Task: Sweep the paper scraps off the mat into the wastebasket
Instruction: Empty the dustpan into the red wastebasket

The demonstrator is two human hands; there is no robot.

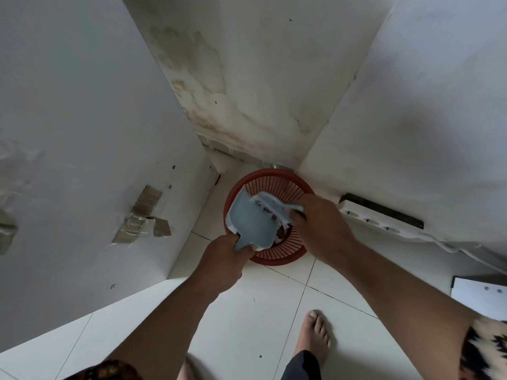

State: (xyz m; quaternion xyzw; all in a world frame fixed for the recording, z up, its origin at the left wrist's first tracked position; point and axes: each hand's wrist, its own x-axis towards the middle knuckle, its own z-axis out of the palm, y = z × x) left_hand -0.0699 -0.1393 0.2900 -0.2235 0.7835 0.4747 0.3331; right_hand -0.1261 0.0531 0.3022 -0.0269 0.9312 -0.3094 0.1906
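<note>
"Left of centre, our left hand [227, 259] is gripping the dustpan [247, 218] by its handle and tipping it over the wastebasket [277, 263]. Are we holding it steep enough?"

"We're judging it could go steeper. We're wanting the pan's lip well inside the rim, so nothing is spilling onto the floor tiles [247, 325]."

"And at the middle of the frame, the brush [274, 205]?"

"It's lying across the pan's far edge, and the paper scraps [279, 237] are showing just below it, inside the basket. We're thinking short strokes toward the lip are serving better than flicks."

"Right of centre?"

"Our right hand [321, 229] is gripping the brush handle, fingers curled round it. Further right a power strip [378, 215] is lying low, so we're keeping the sweep tight. The mat isn't showing anywhere."
</note>
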